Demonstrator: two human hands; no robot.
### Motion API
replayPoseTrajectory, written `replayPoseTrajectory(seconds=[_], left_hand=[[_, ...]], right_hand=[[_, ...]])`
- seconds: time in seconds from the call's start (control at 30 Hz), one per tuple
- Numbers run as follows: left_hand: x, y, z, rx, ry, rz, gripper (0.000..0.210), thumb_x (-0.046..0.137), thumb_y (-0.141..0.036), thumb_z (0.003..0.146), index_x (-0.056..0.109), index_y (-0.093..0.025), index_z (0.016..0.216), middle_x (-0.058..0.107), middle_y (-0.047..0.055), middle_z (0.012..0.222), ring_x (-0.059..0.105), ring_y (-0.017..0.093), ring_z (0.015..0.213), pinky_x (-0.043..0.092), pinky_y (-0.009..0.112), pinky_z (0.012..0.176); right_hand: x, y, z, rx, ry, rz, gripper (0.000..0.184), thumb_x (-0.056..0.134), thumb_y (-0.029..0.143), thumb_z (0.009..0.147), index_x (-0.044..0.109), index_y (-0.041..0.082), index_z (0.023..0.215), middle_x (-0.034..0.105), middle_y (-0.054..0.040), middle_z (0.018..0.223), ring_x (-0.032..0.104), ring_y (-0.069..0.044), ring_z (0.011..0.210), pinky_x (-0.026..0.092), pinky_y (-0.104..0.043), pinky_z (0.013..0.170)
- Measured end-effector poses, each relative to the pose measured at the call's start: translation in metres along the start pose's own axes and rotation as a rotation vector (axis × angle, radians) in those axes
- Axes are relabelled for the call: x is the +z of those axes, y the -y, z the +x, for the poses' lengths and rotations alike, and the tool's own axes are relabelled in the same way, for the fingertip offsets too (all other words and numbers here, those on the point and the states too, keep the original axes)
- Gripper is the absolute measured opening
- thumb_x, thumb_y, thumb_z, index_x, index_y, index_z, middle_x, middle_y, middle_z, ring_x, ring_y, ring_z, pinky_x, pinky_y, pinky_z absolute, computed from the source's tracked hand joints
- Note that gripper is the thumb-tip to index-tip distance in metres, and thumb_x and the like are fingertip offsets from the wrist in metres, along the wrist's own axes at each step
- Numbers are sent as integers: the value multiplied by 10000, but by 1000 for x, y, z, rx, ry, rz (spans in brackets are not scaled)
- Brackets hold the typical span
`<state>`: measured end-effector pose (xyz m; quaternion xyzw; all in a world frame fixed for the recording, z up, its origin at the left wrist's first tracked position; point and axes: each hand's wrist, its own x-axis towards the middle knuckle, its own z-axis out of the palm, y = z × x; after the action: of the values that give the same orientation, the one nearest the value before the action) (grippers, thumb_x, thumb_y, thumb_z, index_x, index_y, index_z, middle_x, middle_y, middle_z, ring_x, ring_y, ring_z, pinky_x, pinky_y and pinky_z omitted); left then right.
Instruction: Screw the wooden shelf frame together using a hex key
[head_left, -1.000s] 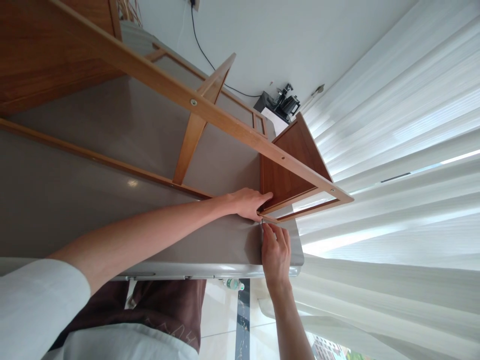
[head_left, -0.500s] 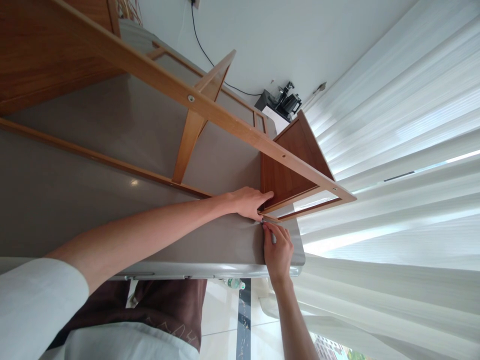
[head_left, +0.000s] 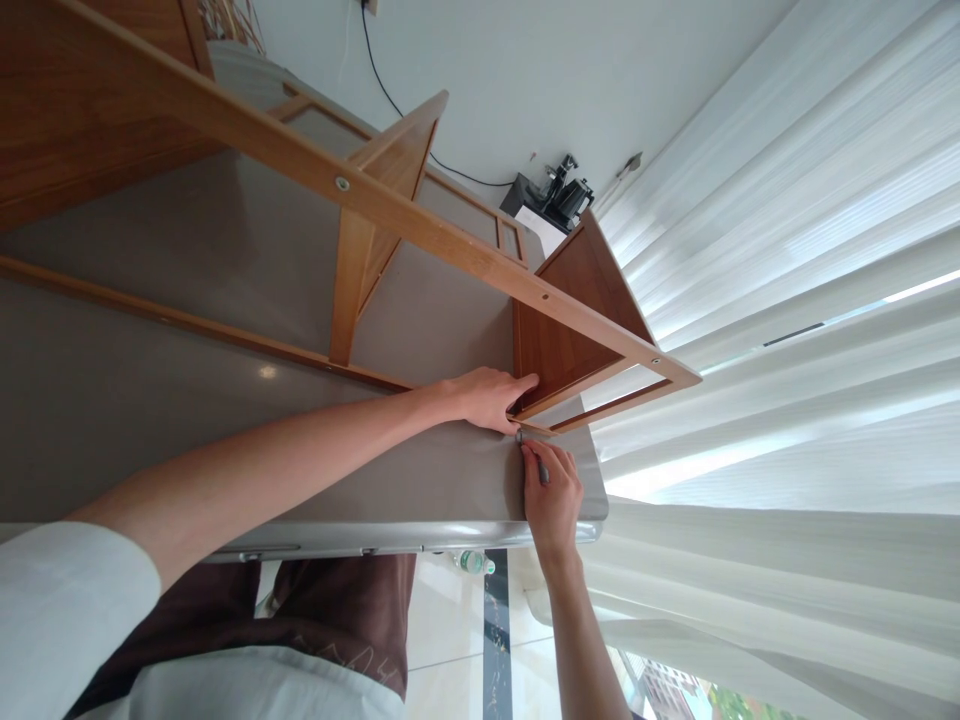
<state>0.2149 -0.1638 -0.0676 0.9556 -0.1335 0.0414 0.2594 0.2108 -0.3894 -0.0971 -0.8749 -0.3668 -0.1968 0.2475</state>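
Observation:
A wooden shelf unit lies on its side on a grey table, with long side rails and cross panels. My left hand is closed round the lower corner of the frame, its thumb against the end panel. Just below, my right hand pinches a small thin metal piece at the frame's bottom edge. Its kind is too small and too covered by the fingers to make out. Round metal bolt heads sit in the upper rail.
White curtains hang close on the right. A dark kettle stands on a cabinet beyond the table. A black cable runs along the wall. On the floor below the table edge lies a plastic bottle.
The view has shifted slightly, so the shelf unit appears a little further left and higher. Both hands keep their grips at the same corner.

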Motion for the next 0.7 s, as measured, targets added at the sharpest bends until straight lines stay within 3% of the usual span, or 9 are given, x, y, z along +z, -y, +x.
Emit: replayPoseTrajectory(seconds=[0.7], left_hand=[[-1,0,1,23,4,-16,576,648,-446,779,458,-213,1270,743,75,983,707,271,832,398,315,579]], right_hand=[[-9,4,8,-294,93,-303,306,441,132,1012,698,221,1150,712,-90,1066,594,-227,940,488,-385,826]])
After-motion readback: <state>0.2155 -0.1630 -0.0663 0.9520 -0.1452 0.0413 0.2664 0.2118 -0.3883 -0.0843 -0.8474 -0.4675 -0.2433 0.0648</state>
